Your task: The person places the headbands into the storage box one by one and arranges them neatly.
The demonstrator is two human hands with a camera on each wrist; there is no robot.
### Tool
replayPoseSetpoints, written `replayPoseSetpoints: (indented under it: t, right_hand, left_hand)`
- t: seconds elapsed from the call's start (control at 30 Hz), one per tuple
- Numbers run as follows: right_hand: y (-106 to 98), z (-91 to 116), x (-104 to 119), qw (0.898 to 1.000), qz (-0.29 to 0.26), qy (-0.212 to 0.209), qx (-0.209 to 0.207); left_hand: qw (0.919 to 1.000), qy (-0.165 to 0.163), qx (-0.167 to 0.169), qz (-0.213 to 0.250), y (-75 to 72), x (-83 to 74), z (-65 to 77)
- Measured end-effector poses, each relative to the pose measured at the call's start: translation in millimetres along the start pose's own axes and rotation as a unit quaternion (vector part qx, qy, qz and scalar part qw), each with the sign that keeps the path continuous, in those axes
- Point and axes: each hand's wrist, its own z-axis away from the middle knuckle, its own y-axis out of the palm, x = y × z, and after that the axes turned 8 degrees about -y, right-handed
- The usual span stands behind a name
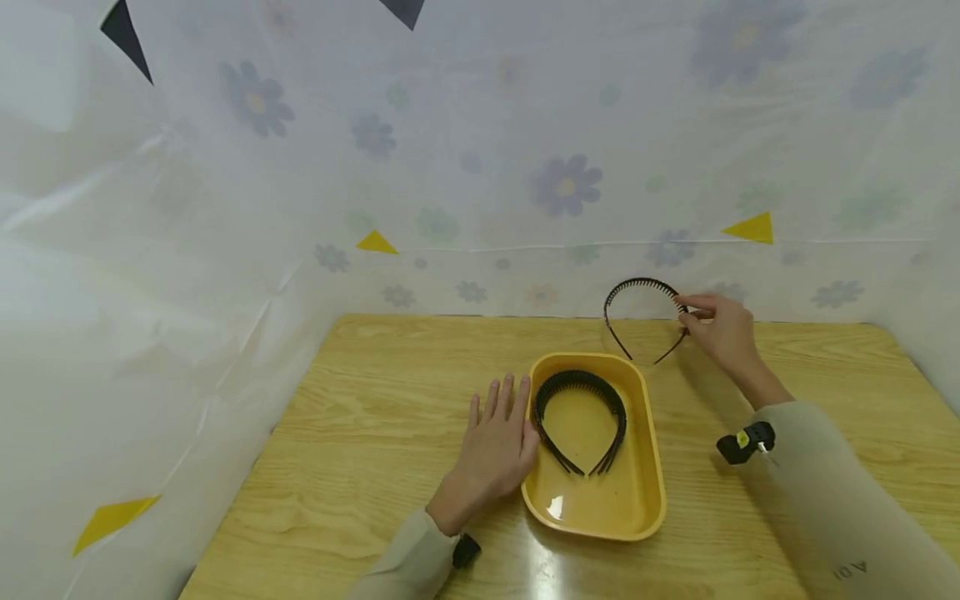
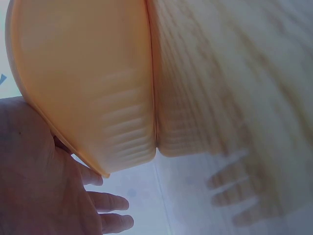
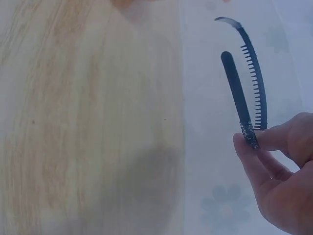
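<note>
My right hand pinches one side of a black toothed headband, held up beyond the far right corner of the yellow tray. In the right wrist view, thumb and fingers grip the headband near a speckled stretch of its band. Several more black headbands lie bunched together inside the tray, their ends toward the near side. My left hand rests with straight fingers against the tray's left side. The left wrist view shows that hand beside the tray's outer wall.
The tray stands on a wood-grain table. A white flower-patterned sheet rises behind the table's far edge and along the left. Yellow triangles and dark ones mark the sheet.
</note>
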Motion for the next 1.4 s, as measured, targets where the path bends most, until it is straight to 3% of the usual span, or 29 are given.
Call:
replayPoseSetpoints:
  t: [0.33,0.7,0.97,1.4]
  right_hand:
    - [-12.5,7.7,16.4,1.0,-0.004,0.001,-0.017]
    - [-11.5,20.3,42.5,0.999,-0.025,-0.02,-0.037]
    - [-9.8,31.7,51.2,0.996,-0.053,-0.028,-0.059]
    - [-9.6,54.3,65.3,0.994,-0.052,-0.036,-0.085]
  left_hand:
    - [1.0,0.002,0.002,0.006,-0.7,0.8,0.4]
    - [1.0,0.0,0.002,0.003,1.0,3.4,0.3]
    - [1.0,-0.002,0.007,-0.003,0.4,3.8,1.0]
    - [0.9999,0.01,-0.01,-0.01,-1.4,4.4,1.9]
